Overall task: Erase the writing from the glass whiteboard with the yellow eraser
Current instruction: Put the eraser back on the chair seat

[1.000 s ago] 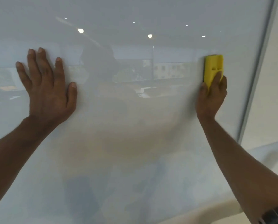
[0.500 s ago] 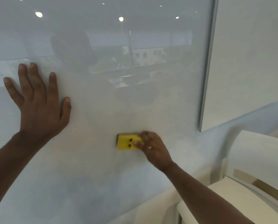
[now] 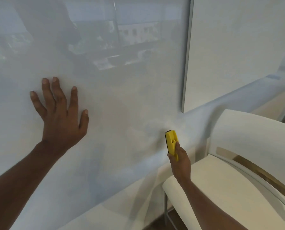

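Now lower right, right hand (image 3: 180, 161) clamped on yellow eraser (image 3: 171, 144), turned upright, left hand (image 3: 60, 113) still splayed flat on glass whiteboard (image 3: 122, 97)

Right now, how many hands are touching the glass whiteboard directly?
1. The left hand lies flat on the glass whiteboard at left; the right hand grips the yellow eraser near the board's lower right corner.

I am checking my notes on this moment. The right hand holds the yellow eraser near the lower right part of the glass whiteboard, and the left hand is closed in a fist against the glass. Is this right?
Not quite. In the head view the left hand lies open, with fingers spread flat on the glass whiteboard, not in a fist. The rest holds: the right hand holds the yellow plastic eraser near the board's lower right part.
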Demonstrator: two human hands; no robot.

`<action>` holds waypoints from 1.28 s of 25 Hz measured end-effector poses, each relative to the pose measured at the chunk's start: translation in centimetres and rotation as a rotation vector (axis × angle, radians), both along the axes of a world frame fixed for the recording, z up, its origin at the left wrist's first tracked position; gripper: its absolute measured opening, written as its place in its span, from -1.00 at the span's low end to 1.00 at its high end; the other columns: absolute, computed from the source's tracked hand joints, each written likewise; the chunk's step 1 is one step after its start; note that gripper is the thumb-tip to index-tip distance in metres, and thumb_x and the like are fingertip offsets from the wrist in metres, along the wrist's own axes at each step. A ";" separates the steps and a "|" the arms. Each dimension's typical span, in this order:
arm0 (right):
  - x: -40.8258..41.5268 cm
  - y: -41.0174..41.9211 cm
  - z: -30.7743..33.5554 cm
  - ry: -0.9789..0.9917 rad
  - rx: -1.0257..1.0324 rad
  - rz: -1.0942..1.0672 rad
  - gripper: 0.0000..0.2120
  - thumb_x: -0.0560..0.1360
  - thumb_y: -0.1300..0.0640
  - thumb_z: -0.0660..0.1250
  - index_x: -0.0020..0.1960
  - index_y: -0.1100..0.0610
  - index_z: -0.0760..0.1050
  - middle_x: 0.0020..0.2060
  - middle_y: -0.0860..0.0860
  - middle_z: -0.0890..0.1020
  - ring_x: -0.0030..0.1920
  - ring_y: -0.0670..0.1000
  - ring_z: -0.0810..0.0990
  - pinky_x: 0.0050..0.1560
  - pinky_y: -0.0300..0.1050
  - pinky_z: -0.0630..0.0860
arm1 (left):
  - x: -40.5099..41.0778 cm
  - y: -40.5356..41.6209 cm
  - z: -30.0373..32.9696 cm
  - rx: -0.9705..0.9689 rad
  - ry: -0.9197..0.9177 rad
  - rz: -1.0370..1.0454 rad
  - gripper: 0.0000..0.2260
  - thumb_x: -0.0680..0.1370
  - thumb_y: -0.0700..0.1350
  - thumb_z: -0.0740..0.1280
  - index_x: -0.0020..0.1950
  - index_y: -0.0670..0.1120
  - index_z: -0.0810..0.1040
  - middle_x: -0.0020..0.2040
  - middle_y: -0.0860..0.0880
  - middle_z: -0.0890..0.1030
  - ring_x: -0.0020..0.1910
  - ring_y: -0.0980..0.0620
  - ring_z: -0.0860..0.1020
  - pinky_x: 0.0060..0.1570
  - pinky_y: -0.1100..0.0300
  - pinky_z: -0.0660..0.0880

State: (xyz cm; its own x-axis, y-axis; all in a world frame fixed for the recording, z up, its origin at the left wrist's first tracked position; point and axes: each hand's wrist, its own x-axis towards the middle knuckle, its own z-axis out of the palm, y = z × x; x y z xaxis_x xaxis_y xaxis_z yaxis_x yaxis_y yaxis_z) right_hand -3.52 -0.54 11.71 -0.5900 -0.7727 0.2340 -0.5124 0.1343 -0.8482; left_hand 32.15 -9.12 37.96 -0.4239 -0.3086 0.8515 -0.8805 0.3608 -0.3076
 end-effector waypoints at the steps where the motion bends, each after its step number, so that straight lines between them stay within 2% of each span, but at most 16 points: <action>1: -0.3 1.2 -1.2 0.004 0.036 0.011 -0.37 0.57 0.07 0.40 0.58 -0.02 0.25 0.28 0.06 0.53 0.21 0.13 0.56 0.07 -0.08 0.48 | -1.3 0.0 -1.4 0.029 -0.010 -0.021 -0.41 0.66 0.04 0.16 0.63 -0.22 0.23 0.65 -0.42 -0.03 0.64 -0.45 -0.11 0.52 -0.47 -0.21; 9: -4.3 7.7 -6.5 0.111 0.360 0.011 -0.36 0.60 0.01 0.35 0.60 -0.06 0.17 0.38 0.12 0.44 0.29 0.17 0.49 0.21 0.00 0.49 | -13.5 3.0 -15.4 0.462 -0.100 -0.175 -0.39 0.61 0.06 0.19 0.58 -0.25 0.30 0.62 -0.44 0.13 0.63 -0.43 0.07 0.54 -0.49 -0.08; 13: -6.2 10.4 -9.1 0.157 0.506 -0.025 -0.36 0.61 -0.04 0.33 0.61 -0.08 0.15 0.44 0.13 0.40 0.37 0.20 0.42 0.28 0.06 0.48 | -18.3 5.0 -21.4 0.747 -0.218 -0.216 -0.37 0.62 0.10 0.17 0.59 -0.25 0.31 0.61 -0.41 0.21 0.61 -0.40 0.19 0.53 -0.45 0.10; 15: -7.1 11.2 -10.2 0.164 0.559 -0.041 -0.36 0.60 -0.04 0.33 0.60 -0.08 0.15 0.44 0.13 0.40 0.37 0.20 0.42 0.25 0.05 0.49 | -20.5 5.8 -23.9 0.869 -0.284 -0.250 -0.37 0.63 0.12 0.17 0.60 -0.25 0.32 0.61 -0.39 0.22 0.61 -0.39 0.21 0.54 -0.40 0.18; 20: -8.7 12.6 -12.9 0.220 0.714 -0.023 -0.36 0.60 -0.04 0.33 0.61 -0.08 0.15 0.42 0.17 0.41 0.33 0.24 0.43 0.19 0.05 0.52 | -24.9 6.8 -30.2 1.143 -0.474 -0.325 -0.36 0.72 0.15 0.07 0.69 -0.20 0.05 0.69 -0.29 -0.05 0.69 -0.28 -0.06 0.65 -0.22 -0.02; 25: -9.4 13.0 -15.2 0.264 0.869 0.012 -0.39 0.61 -0.01 0.27 0.60 -0.12 0.13 0.45 0.12 0.37 0.36 0.22 0.40 0.21 0.05 0.50 | -27.1 7.4 -35.0 1.253 -0.682 -0.361 -0.34 0.73 0.17 0.02 0.70 -0.17 -0.07 0.70 -0.26 -0.10 0.69 -0.25 -0.08 0.66 -0.17 -0.03; 28: -9.5 13.0 -16.0 0.301 0.936 0.049 -0.40 0.61 0.01 0.24 0.60 -0.13 0.11 0.44 0.09 0.35 0.35 0.20 0.40 0.20 0.01 0.48 | -27.5 7.8 -36.6 1.270 -0.721 -0.359 -0.34 0.73 0.17 0.02 0.70 -0.16 -0.07 0.71 -0.24 -0.12 0.69 -0.23 -0.09 0.65 -0.13 -0.07; 32: -9.2 13.1 -16.8 0.338 0.969 0.072 -0.42 0.64 -0.01 0.20 0.61 -0.11 0.09 0.49 0.12 0.31 0.41 0.21 0.36 0.28 0.02 0.45 | -27.4 8.3 -37.0 1.288 -0.720 -0.375 -0.35 0.72 0.17 0.01 0.70 -0.16 -0.06 0.71 -0.24 -0.11 0.69 -0.23 -0.09 0.65 -0.14 -0.07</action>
